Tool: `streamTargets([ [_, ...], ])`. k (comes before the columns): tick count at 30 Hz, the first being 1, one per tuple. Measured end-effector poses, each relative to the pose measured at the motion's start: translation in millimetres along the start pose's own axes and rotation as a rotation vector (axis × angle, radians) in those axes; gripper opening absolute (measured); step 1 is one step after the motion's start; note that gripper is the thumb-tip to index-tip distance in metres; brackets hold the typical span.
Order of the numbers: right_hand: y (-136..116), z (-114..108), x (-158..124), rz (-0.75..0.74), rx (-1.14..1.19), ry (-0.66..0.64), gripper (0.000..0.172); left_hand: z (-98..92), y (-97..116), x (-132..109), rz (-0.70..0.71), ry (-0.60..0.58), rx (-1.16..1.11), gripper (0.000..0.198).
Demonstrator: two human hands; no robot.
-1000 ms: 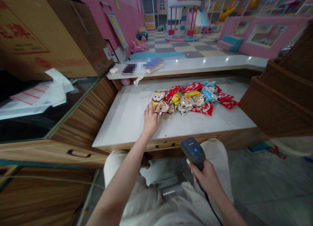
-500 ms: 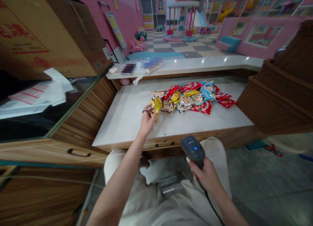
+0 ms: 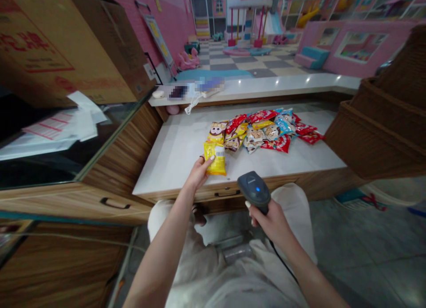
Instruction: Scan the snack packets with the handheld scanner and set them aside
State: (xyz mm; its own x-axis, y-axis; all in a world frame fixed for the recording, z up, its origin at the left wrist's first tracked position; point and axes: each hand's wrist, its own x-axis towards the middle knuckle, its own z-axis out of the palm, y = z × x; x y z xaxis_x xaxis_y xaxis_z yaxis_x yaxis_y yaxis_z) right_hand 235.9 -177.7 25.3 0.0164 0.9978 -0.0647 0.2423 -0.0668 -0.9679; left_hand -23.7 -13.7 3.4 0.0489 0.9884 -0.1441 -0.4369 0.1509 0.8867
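A white counter (image 3: 179, 152) runs across the middle, with a heap of snack packets (image 3: 266, 130) in red, yellow and blue lying towards its far right. A cardboard box (image 3: 66, 46) stands on the glass-topped case to the left, with loose papers (image 3: 66, 124) just below it. Stacked wicker baskets (image 3: 376, 139) crowd the counter's right end. A raised ledge (image 3: 266, 84) closes the far side. Nothing lies between the hands and the heap.

The left hand (image 3: 198, 172) pinches a yellow packet (image 3: 216, 159) by its left edge, thumb on the front, and holds it upright over the near part of the counter, near the heap but apart from it. The right hand (image 3: 271, 219) is clenched around the grip of a dark barcode scanner (image 3: 254, 190), its blue light lit, held near and to the right of the packet and not touching it.

The print on the packet is too small to read, some things on the ledge are blurred, and the scanner's cord (image 3: 282, 263) drops out of sight behind the right forearm.
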Motion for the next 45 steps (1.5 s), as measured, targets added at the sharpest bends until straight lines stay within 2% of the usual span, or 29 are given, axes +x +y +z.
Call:
streamTargets([
  [5, -18, 14, 9, -0.020, 0.009, -0.058, 0.031, -1.9, -9, -1, 0.044, 0.014, 0.059, 0.074],
  [11, -34, 23, 17, -0.085, -0.042, -0.015, 0.030, -4.3, -17, 1, 0.102, 0.010, 0.109, 0.074],
  [17, -36, 22, 18, -0.073, -0.062, -0.021, 0.034, -7.0, -18, 3, 0.135, 0.034, 0.129, 0.065],
  [24, -32, 22, 15, -0.059, -0.042, 0.001, 0.030, 2.3, -13, -5, 0.087, 0.017, 0.073, 0.070],
  [27, -29, 19, 13, -0.052, -0.041, 0.004, 0.029, 2.4, -9, -5, 0.081, 0.067, 0.038, 0.065],
  [30, -25, 13, 11, -0.028, -0.036, 0.008, 0.031, -8.9, 7, 2, 0.124, 0.184, 0.058, 0.052],
  [33, -18, 7, 10, 0.001, -0.028, 0.016, 0.035, -34.6, 36, 15, 0.251, 0.381, 0.290, 0.041],
  [36, -8, 5, 10, 0.005, -0.020, 0.032, 0.038, -68.8, 70, 32, 0.423, 0.577, 0.778, 0.047],
  [38, -1, 4, 10, -0.001, -0.010, 0.047, 0.038, -90.0, 87, 44, 0.489, 0.633, 1.024, 0.055],
  [40, 5, 4, 10, 0.005, 0.002, 0.052, 0.038, -105.1, 97, 56, 0.470, 0.658, 1.156, 0.066],
  [42, 10, 3, 10, 0.014, 0.000, 0.043, 0.039, -110.9, 97, 66, 0.400, 0.684, 1.244, 0.078],
  [44, 13, 2, 9, 0.016, -0.013, 0.047, 0.038, -105.9, 90, 75, 0.387, 0.677, 1.313, 0.086],
  [45, 13, 2, 9, 0.016, -0.020, 0.055, 0.037, -99.5, 85, 79, 0.416, 0.633, 1.334, 0.088],
])
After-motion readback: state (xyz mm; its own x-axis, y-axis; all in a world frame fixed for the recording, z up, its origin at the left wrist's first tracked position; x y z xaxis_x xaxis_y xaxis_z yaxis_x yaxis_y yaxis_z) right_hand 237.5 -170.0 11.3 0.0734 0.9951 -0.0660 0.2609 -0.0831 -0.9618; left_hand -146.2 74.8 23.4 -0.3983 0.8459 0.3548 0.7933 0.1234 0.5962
